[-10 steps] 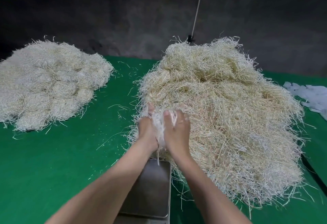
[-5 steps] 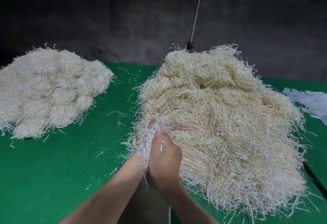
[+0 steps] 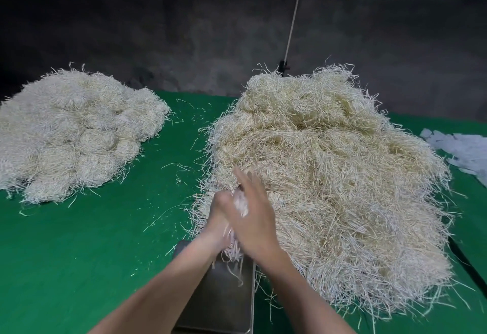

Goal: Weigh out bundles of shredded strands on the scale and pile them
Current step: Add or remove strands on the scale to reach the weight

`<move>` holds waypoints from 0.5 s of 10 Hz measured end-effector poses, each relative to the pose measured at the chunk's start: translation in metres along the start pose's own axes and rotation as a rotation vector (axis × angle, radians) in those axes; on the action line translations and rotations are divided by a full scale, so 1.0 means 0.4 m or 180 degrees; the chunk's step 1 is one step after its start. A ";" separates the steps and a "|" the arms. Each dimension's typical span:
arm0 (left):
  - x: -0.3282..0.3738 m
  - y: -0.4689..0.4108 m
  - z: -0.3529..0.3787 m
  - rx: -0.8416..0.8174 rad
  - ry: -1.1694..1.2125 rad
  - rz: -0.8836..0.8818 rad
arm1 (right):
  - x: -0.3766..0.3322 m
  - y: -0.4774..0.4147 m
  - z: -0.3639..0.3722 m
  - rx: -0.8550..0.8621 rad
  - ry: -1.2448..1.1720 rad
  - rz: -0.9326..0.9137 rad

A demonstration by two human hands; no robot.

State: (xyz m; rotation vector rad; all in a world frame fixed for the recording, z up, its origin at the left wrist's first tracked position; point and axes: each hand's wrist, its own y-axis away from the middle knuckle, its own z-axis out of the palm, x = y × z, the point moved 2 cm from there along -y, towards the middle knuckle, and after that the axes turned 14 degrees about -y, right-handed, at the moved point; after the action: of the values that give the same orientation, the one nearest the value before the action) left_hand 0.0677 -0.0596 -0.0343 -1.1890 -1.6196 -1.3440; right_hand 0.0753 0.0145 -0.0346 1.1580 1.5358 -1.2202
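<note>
Bundle of pale whitish shredded strands (image 3: 240, 205), small, is squeezed between both hands above the far end of the flat grey metal scale platform (image 3: 224, 304). Its loose ends dangle toward the platform; can't tell if they touch it. Left hand (image 3: 220, 215) is on the bundle's left side, grip curled round the strands, knuckles up, somewhat blurred. Right hand (image 3: 254, 217) is on the bundle's right side, grip not closed: fingers stretched nearly straight and pointing up-left, palm pressed flat against the strands, holding by pressure only. Both forearms come in from the bottom edge and cross over the scale. The scale sits on the green cloth-covered tabletop (image 3: 87, 260), near edge, its right side just beside the large loose heap of straw-coloured shredded strands (image 3: 337, 188). That heap fills the centre-right of the tabletop, and the hands are at its near-left edge. The pile of rounded off-white strand bundles (image 3: 71, 133) lies on the left side of the tabletop, well apart from the heap, with a green gap between. Stray single strands are scattered on the cloth between the two. Scraps of white paper (image 3: 463, 151) lie at the far right edge. A thin white cord (image 3: 294, 14) runs up against the dark rough wall (image 3: 131, 30) behind the heap.
</note>
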 end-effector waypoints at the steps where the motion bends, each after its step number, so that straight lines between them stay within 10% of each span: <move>1: 0.002 -0.004 -0.005 -0.0073 0.0221 0.0204 | 0.023 -0.042 -0.051 0.0912 -0.0706 0.0057; 3: -0.020 0.022 0.049 0.0668 -0.0368 0.0808 | 0.062 -0.067 -0.051 0.1594 -0.1196 0.1097; 5: -0.013 -0.045 0.012 0.0846 0.0431 -0.0129 | 0.062 -0.017 -0.023 0.0853 0.0493 0.0092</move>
State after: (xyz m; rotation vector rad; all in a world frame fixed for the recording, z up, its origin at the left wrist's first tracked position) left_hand 0.0524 -0.0567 -0.0462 -0.8931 -1.6711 -1.1640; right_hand 0.0626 0.0269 -0.0553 1.4737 1.4929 -1.3742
